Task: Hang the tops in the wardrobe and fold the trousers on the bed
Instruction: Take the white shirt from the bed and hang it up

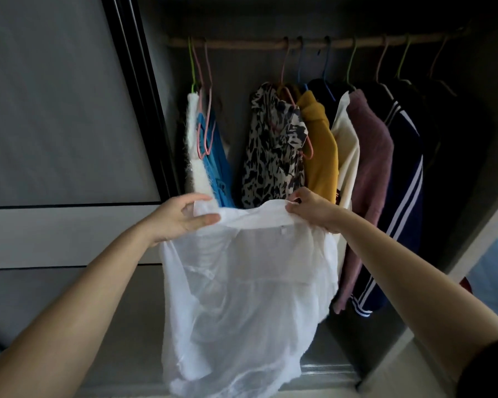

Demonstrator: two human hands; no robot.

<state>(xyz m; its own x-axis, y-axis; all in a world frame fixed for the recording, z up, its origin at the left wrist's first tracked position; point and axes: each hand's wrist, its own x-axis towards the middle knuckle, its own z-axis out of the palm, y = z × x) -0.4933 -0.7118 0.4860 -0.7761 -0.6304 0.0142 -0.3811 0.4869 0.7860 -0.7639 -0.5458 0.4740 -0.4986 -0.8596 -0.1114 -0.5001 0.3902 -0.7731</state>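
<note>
Here, one white top [242,268] in left hand [179,218], right hand [314,211].

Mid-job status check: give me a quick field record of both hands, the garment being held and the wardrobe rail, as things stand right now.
left hand: grips the left end of the white top's upper edge
right hand: pinches the right end of that edge
white top: sheer, hangs between the hands, below the rail, not yet hung
hanger in white top: none visible
rail: carries a row of tops on coloured hangers
free gap on rail: between blue top and leopard-print top
</note>
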